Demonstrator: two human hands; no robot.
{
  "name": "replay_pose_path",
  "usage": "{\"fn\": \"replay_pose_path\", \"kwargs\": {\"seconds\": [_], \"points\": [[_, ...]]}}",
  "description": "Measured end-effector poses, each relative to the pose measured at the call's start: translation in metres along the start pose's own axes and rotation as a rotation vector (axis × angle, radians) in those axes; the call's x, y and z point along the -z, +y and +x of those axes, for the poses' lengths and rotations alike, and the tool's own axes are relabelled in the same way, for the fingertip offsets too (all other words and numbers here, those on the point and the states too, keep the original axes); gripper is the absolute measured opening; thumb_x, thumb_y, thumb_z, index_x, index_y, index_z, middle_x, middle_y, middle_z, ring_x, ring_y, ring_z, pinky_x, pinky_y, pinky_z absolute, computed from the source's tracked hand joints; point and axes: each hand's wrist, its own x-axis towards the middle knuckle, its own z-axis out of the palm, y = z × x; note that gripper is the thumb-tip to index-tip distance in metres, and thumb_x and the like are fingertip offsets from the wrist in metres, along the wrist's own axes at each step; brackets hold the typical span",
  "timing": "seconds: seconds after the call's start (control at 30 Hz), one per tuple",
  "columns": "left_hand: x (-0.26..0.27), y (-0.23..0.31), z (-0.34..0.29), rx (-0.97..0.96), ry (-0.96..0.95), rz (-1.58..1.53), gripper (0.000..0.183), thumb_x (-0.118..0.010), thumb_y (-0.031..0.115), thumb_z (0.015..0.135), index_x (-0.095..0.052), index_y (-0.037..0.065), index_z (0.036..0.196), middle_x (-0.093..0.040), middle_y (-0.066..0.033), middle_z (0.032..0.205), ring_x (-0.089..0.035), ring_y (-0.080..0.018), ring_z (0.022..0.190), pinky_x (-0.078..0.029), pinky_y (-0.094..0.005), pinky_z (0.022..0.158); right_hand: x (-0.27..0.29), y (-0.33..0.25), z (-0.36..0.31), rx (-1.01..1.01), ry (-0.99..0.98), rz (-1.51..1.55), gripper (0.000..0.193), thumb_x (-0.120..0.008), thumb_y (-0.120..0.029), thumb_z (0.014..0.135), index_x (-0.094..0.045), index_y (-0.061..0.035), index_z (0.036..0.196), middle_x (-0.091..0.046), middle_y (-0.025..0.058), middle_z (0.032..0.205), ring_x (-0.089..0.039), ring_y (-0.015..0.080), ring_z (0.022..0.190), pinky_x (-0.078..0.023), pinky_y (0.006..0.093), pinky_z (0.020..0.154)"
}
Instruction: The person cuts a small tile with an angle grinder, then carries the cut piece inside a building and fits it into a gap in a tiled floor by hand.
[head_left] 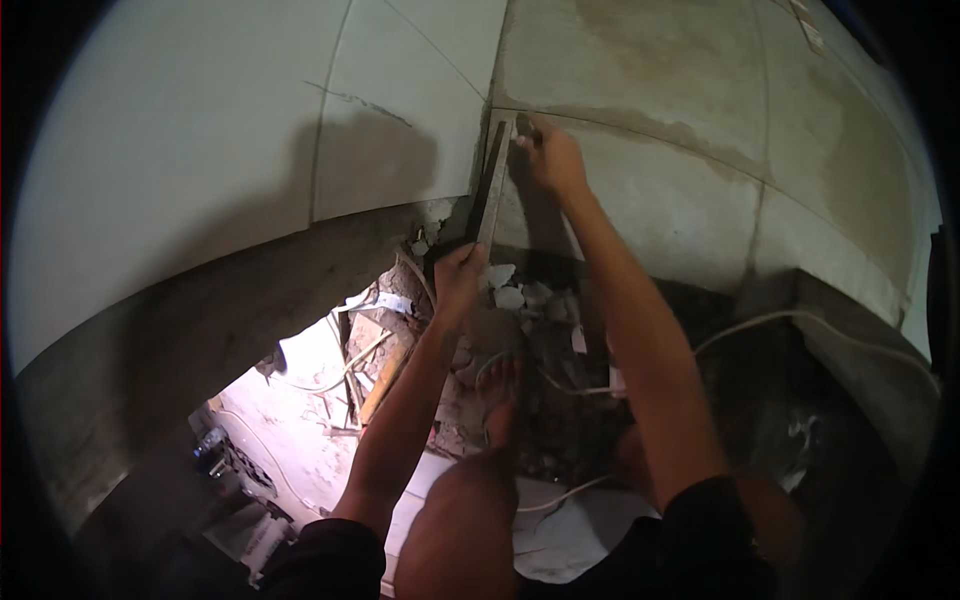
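Note:
My left hand is closed round the lower end of a long, straight metal bar, which has one dark side and one pale side. The bar slants up along the corner where the white wall tiles meet the greyish tiles. Close to the bar's upper end, my right hand is pinched near the tile joint. Something small and dark shows at its fingertips, too small to name. My right arm crosses in front of the greyish tiles.
Broken rubble lies below the bar, around my sandalled foot. A pale cable loops at the right. Wood strips and wires lie at the brightly lit left, under a rough concrete edge.

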Motion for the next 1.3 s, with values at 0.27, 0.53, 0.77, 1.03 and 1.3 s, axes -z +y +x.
{"fn": "replay_pose_path", "kwargs": {"seconds": [0.27, 0.53, 0.77, 1.03, 1.3], "points": [[-0.004, -0.006, 0.022, 0.128, 0.126, -0.022, 0.031, -0.061, 0.022, 0.091, -0.067, -0.006, 0.103, -0.065, -0.0053, 0.078, -0.059, -0.0095, 0.069, -0.05, -0.025, 0.06, -0.017, 0.006, 0.058, 0.266, -0.111, -0.318, 0.034, -0.07, -0.024, 0.078, -0.068, -0.0154, 0.111, -0.067, 0.0125, 0.1, -0.059, 0.0335, 0.1, -0.039, 0.053, 0.083], [0.001, -0.001, 0.032, 0.079, 0.168, 0.031, 0.025, -0.066, 0.014, 0.086, -0.066, -0.008, 0.098, -0.068, -0.0119, 0.08, -0.067, -0.0164, 0.07, -0.055, -0.026, 0.056, -0.027, 0.006, 0.055, 0.315, -0.049, -0.358, 0.038, -0.076, -0.028, 0.07, -0.071, -0.0196, 0.107, -0.064, 0.0074, 0.097, -0.055, 0.0299, 0.1, -0.035, 0.0492, 0.085], [0.0, -0.001, 0.029, -0.014, 0.212, 0.067, 0.028, -0.07, 0.017, 0.084, -0.066, -0.005, 0.101, -0.07, -0.0117, 0.084, -0.068, -0.0174, 0.067, -0.053, -0.0273, 0.058, -0.034, 0.006, 0.051, 0.311, -0.004, -0.354, 0.039, -0.077, -0.027, 0.07, -0.071, -0.0129, 0.106, -0.063, 0.011, 0.099, -0.052, 0.0301, 0.101, -0.031, 0.0463, 0.09], [0.014, -0.007, 0.029, -0.288, 0.275, 0.607, 0.02, -0.067, 0.021, 0.084, -0.071, 0.004, 0.093, -0.067, -0.0166, 0.072, -0.066, -0.0178, 0.058, -0.049, -0.0315, 0.056, -0.037, 0.009, 0.054, 0.324, -0.007, -0.338, 0.039, -0.076, -0.031, 0.071, -0.071, -0.015, 0.106, -0.063, 0.011, 0.101, -0.052, 0.0312, 0.102, -0.031, 0.0496, 0.091], [0.019, -0.004, 0.043, -0.098, 0.176, 0.626, 0.017, -0.062, 0.022, 0.083, -0.071, 0.009, 0.088, -0.065, -0.0191, 0.084, -0.063, -0.0375, 0.083, -0.049, -0.0422, 0.073, -0.04, -0.001, 0.06, 0.171, -0.013, -0.344, 0.03, -0.076, -0.029, 0.071, -0.074, -0.0148, 0.097, -0.069, 0.0097, 0.096, -0.058, 0.0315, 0.098, -0.033, 0.0486, 0.088]]}}
